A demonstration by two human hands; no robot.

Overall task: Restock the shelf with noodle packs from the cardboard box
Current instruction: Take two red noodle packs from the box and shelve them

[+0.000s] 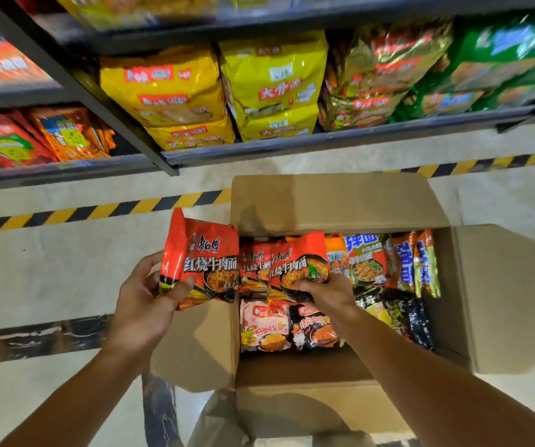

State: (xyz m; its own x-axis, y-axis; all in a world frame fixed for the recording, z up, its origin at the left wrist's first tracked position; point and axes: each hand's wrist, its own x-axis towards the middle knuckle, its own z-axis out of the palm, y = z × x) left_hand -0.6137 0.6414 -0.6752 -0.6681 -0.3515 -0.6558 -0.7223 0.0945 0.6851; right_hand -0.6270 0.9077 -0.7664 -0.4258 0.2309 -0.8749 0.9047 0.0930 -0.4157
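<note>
Head view: left hand (150, 295) grips one red beef noodle pack (201, 259) outside the cardboard box (334, 204). Right hand (327, 293) pinches a second red pack (295, 266) standing upright inside. Shelf (324, 141) lies ahead, above.

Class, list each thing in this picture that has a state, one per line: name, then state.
cardboard box: flaps open, packs inside.
left hand: grips a red noodle pack, held outside the box.
right hand: grips a second red pack, in the box.
shelf: stocked with yellow bags.
</note>
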